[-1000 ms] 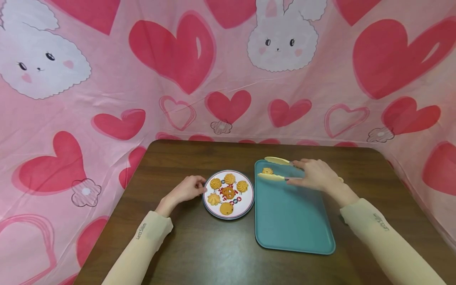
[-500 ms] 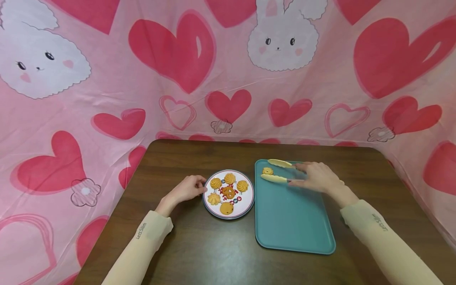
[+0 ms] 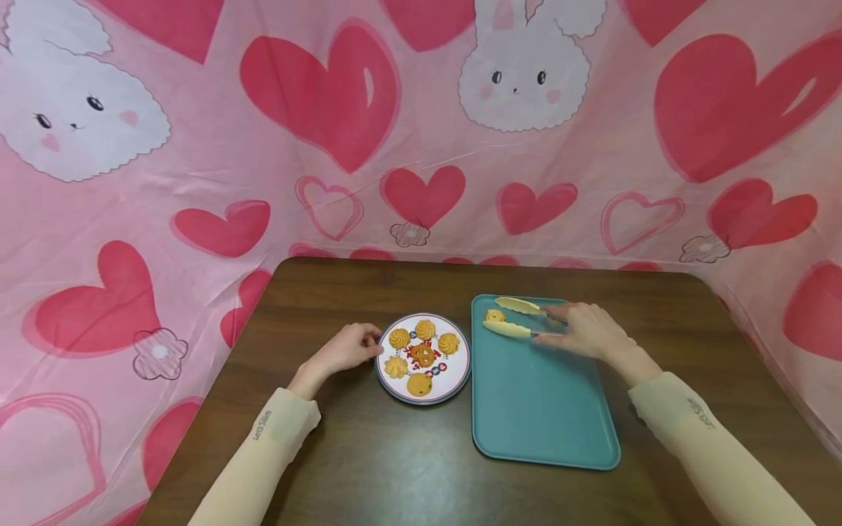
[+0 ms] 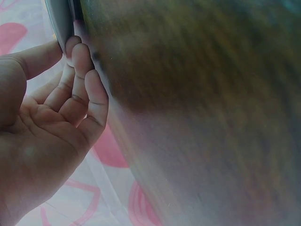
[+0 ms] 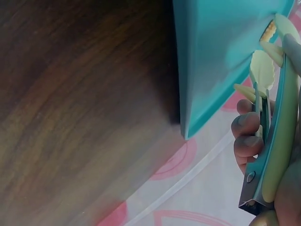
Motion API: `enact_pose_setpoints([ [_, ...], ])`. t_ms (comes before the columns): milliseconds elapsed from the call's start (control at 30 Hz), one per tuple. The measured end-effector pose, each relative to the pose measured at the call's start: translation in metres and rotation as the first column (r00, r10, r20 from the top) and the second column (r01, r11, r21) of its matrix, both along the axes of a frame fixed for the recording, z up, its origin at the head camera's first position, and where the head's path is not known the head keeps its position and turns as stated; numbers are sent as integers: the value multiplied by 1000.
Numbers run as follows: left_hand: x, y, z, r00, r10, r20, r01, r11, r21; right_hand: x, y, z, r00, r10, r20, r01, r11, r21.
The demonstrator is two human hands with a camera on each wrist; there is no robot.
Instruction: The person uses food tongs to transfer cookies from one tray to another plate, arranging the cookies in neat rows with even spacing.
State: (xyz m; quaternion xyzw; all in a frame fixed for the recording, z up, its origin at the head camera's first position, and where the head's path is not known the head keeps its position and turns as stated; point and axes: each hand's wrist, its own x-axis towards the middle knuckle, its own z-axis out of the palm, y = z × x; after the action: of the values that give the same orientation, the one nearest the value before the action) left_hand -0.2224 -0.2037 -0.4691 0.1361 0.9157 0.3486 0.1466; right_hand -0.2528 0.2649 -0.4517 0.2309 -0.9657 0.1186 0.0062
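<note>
My left hand (image 3: 347, 346) pinches the left rim of a round white plate (image 3: 450, 374) between thumb and fingers; the left wrist view shows the plate's edge (image 4: 61, 23) in that pinch. Several golden cookies (image 3: 425, 330) lie on the plate, in a ring around a browner one (image 3: 422, 356). My right hand (image 3: 595, 332) grips a pair of tongs (image 3: 508, 329) with pale yellow scalloped tips and metal arms. The tips are spread, one on each side of a single cookie (image 3: 495, 315) in the far left corner of a teal tray (image 3: 542, 409).
Plate and tray stand side by side on a dark wooden table (image 3: 355, 446), almost touching. A pink cloth (image 3: 421, 146) printed with hearts and rabbits hangs behind the table and at its sides.
My right hand has lowered the tongs a little toward the tray and slightly right, so their tips now flank the cookie. The left hand and the plate have stayed put.
</note>
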Motion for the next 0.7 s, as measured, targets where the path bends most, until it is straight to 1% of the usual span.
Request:
enact_pose_setpoints([
  [267,-1,2,1,1000,12,9,-12,1000,2,3,-1,-1,1000,16,-21,-16,1000,-26],
  [500,-2,2,1,1000,3,-5,-3,1000,-4,5,0,-2,998,41,-49,-43,999,-29],
  [700,-2,2,1,1000,3,-2,-3,1000,-9,5,1,-4,997,47,-58,-49,998,-37],
])
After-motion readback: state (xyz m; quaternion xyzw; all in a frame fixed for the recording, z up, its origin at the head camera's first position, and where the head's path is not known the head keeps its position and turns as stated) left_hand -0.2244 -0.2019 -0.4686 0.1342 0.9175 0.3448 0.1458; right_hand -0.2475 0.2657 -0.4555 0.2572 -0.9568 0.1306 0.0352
